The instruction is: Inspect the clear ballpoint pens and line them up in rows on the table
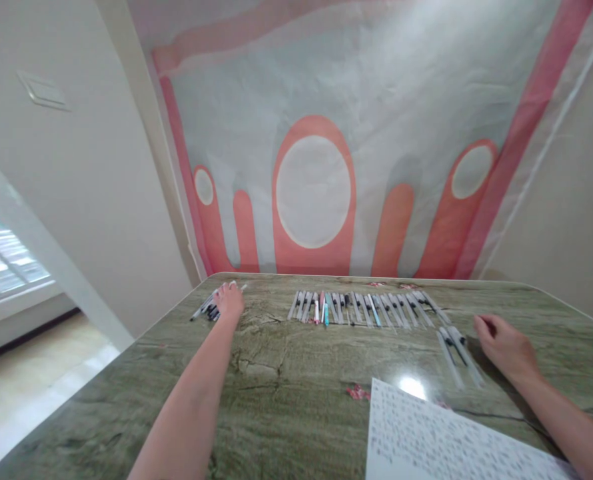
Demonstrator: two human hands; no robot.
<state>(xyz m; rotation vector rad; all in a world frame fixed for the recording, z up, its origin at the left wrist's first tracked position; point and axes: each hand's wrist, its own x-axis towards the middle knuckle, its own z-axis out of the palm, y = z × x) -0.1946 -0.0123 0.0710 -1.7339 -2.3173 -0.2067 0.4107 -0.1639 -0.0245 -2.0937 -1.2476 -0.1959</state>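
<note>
Where the surface (pixel 286 427) comes nearest us: a white sheet (pixel 426 440) lies flat at lower right, thin and densely marked; we cannot read it.
Surface finish: grey-green wood grain with dark, crack-like streaks and a glossy glare spot; we expect smooth barrels to slide on it.
Pen pair: two slim, clear pens (pixel 468 360) with dark parts lie side by side, just left of the right hand (pixel 507 347).
Right fingers: curled inward near the pair; we cannot tell whether they enclose anything.
Pen handling: we judge each barrel light, stiff and slick, possibly brittle under hard pressure; we would take it at mid-barrel, between thumb and fingers.
Pen pile: narrow, dark pens (pixel 209 309) bunched at far left, partly beneath the left hand (pixel 230 300).
Left fingers: bent over the pile; we cannot tell whether they grasp a pen.
Pen row: clear pens (pixel 358 310) set side by side at centre, with pink and blue ones among them.
Backdrop: a wrinkled grey hanging (pixel 376 133) with coral, round-topped shapes.
</note>
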